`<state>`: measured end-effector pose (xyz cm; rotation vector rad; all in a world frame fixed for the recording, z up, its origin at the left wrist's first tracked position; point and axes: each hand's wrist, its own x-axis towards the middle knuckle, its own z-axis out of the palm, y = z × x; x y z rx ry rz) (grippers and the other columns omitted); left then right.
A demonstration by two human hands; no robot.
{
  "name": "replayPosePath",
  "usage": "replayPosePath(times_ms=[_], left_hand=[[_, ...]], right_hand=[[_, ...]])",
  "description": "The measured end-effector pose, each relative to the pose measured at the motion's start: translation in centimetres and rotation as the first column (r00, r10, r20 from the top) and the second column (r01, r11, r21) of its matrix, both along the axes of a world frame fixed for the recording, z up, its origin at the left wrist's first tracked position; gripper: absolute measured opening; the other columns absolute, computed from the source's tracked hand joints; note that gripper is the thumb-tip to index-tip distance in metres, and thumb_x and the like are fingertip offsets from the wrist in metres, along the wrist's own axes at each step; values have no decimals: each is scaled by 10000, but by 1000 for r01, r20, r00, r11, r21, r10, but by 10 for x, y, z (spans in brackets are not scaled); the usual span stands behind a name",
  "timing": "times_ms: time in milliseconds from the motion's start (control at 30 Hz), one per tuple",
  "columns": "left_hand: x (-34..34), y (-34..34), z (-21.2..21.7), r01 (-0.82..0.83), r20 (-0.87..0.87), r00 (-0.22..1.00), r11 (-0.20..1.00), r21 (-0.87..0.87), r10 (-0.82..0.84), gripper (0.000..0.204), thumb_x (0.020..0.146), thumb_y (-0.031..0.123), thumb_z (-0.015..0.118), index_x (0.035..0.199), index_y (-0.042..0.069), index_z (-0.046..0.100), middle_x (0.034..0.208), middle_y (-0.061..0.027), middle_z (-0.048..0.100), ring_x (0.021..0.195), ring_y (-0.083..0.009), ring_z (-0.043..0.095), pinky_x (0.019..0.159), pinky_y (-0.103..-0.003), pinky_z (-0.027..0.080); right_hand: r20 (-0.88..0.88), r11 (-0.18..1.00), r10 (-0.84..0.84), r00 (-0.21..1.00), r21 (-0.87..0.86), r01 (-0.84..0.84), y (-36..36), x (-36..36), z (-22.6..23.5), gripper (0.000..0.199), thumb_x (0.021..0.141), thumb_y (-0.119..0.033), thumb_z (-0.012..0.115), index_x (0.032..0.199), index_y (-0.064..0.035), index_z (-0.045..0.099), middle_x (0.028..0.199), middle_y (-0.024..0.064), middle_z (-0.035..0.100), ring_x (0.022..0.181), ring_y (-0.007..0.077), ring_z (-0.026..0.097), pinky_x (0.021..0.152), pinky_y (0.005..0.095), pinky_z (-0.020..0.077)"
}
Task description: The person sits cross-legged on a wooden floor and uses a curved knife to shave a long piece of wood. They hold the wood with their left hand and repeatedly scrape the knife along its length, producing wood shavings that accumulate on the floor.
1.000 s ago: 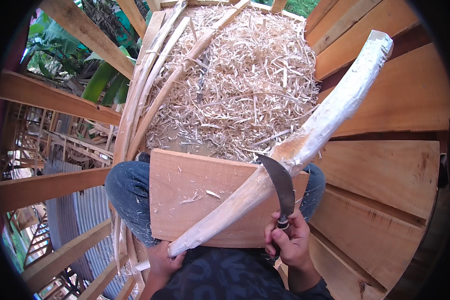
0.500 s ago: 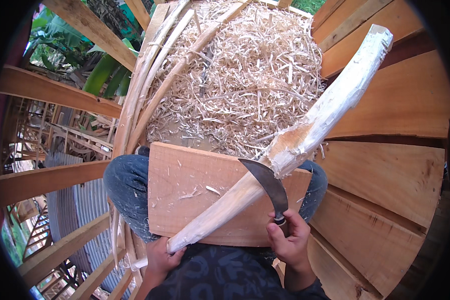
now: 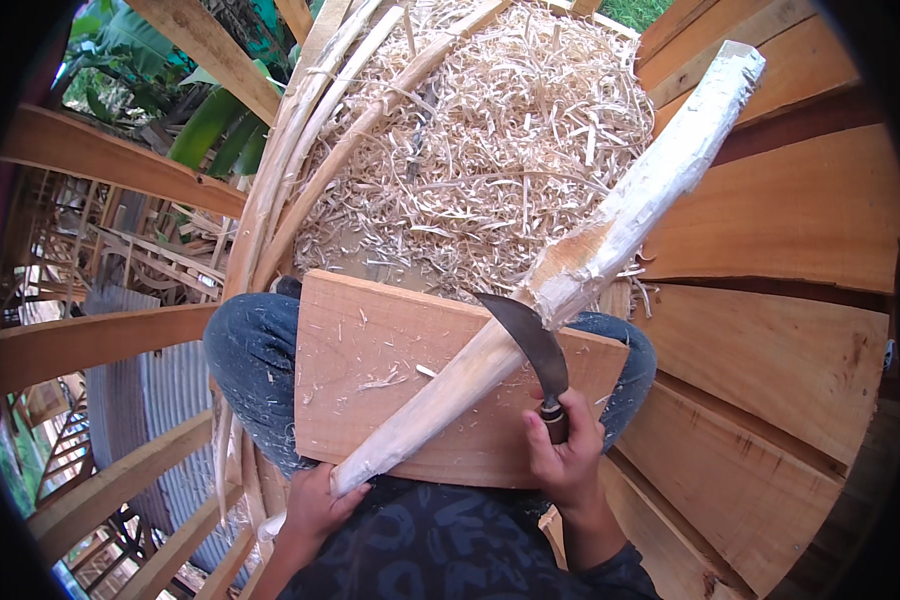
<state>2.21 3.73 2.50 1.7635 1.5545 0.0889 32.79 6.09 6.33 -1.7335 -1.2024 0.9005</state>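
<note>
A long peeled wooden pole (image 3: pixel 450 385) lies slantwise over a flat board (image 3: pixel 370 340) on my lap, its thick pale end reaching up to the far right. My left hand (image 3: pixel 320 500) is closed round the thin near end. In my right hand (image 3: pixel 568 440) is a sickle (image 3: pixel 535 345), gripped by its short dark handle. Its curved dark blade lies across the pole near the rough step where the wood thickens. A few small shavings (image 3: pixel 380 382) are scattered over the board.
Curly wood shavings (image 3: pixel 490 150) heap on the floor beyond my knees. Long wooden strips (image 3: pixel 315 190) lean along the left, beside a slatted rail (image 3: pixel 120 165). A wall of wide planks (image 3: pixel 770 210) rises close on the right. Corrugated metal sheet (image 3: pixel 185 400) shows below the left rail.
The pole's far end has swung a little left and nearer. My right hand has moved slightly up and left with the sickle, whose blade stays at the same part of the pole.
</note>
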Motion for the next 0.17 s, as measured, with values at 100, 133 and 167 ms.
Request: replayPosePath(times_ms=[100, 133, 167], left_hand=[[0, 0, 0, -47, 30, 998, 998, -33, 48, 479, 687, 443, 699, 668, -7, 538, 572, -206, 551, 566, -396, 576, 535, -442, 449], [2, 0, 1, -53, 32, 998, 998, -24, 54, 480, 689, 445, 698, 670, -7, 539, 571, -205, 551, 562, -397, 576, 535, -440, 452], [4, 0, 3, -60, 35, 998, 998, -14, 60, 481, 691, 447, 697, 672, -8, 541, 571, -205, 552, 558, -397, 575, 535, -439, 454]], right_hand=[[37, 1000, 14, 999, -6, -13, 3, 0, -1, 245, 805, -43, 642, 1019, 5, 535, 638, 41, 528, 527, 75, 500, 484, 212, 393], [52, 1000, 20, 998, -8, -20, 3, 0, -2, 246, 805, -42, 641, 1021, 4, 534, 636, 40, 526, 524, 75, 497, 481, 211, 390], [55, 1000, 10, 998, -20, -9, 4, 0, -4, 245, 812, -48, 636, 1032, -2, 536, 636, 36, 521, 525, 75, 492, 486, 203, 387]])
